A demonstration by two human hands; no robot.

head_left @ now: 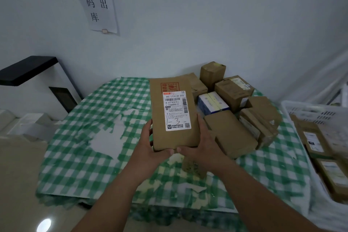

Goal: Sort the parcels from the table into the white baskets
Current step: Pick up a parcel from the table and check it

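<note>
A long brown cardboard parcel (174,113) with a white shipping label marked "1-3" is held up over the green-checked table (90,118), label toward me. My left hand (150,143) grips its lower left edge and my right hand (203,141) grips its lower right edge, thumbs on the near end. Several more brown parcels (231,133) and a blue-and-white box (211,102) lie in a pile on the table's right half. A white basket (293,111) at the far right holds several parcels.
The tablecloth is torn in patches, showing white underneath. A small brown piece (194,165) lies below the held parcel. A black-and-white cabinet (37,81) stands left of the table, and a paper notice (96,0) hangs on the wall.
</note>
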